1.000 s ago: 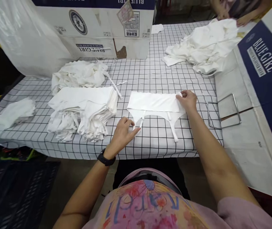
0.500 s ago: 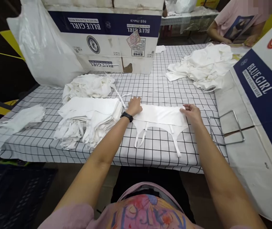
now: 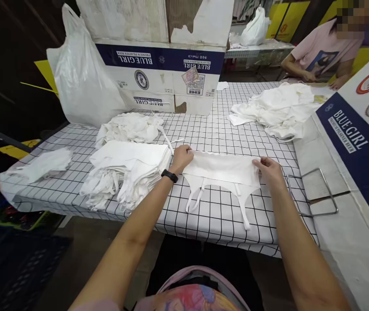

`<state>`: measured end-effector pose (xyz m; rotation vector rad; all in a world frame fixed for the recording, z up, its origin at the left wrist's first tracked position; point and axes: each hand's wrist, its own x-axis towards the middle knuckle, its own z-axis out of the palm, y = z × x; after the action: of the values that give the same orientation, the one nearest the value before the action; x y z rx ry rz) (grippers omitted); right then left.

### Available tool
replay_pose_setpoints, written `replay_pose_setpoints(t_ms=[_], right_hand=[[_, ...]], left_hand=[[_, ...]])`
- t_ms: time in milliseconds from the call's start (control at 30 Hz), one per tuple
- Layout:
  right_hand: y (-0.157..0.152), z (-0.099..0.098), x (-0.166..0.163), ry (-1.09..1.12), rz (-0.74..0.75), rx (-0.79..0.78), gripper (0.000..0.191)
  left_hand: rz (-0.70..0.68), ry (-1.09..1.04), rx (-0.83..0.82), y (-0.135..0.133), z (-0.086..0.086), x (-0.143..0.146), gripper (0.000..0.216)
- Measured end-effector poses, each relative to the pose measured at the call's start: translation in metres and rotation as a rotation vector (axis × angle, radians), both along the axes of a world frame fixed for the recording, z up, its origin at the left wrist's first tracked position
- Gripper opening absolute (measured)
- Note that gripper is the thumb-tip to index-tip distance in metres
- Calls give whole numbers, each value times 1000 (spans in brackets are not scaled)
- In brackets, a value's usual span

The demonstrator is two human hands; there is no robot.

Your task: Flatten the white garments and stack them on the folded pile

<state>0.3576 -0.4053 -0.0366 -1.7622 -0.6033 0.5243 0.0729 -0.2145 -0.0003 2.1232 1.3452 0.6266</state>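
A white strappy camisole top (image 3: 221, 168) lies spread on the checked tablecloth in front of me, its thin straps pointing toward my body. My left hand (image 3: 182, 158), with a black band on the wrist, pinches the top's far left corner. At the opposite corner, my right hand (image 3: 268, 168) grips the edge between thumb and fingers. Just left of my left hand sits a neat stack of folded white garments (image 3: 129, 157), with straps bunched at its near side. Behind that stack is a loose heap of white garments (image 3: 129, 127).
Cartons stand at the back (image 3: 158, 80) and along the right (image 3: 349, 125). A metal wire frame (image 3: 314, 192) leans by the right one. A white plastic bag (image 3: 87, 82), a white garment pile (image 3: 278, 106) and a single garment (image 3: 46, 164) surround the work area. Another person (image 3: 323, 56) works beyond.
The camera view has tilted up, so everything sits lower in the picture. Both hands still hold the top's far corners, and it lies in much the same place.
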Motion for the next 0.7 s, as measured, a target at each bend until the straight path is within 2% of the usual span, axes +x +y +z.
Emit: replay_pose_setpoints(t_ms=[167,333,533,700], right_hand=[[-15,17,-2,59,-23,201,38],[-24,57,-7,-6,-25,368,42],[-29,108,-17,-71,25,465,40],[-25,144,-31,-226,54,537,35]], left_hand=[[18,-205,-7,-12,17,-13,15],[-36,-525,-2,-24,45,-26,25],[-83,-598,80,-31,90,-41,25],[-85,-632,283,-25,127,-52,25]])
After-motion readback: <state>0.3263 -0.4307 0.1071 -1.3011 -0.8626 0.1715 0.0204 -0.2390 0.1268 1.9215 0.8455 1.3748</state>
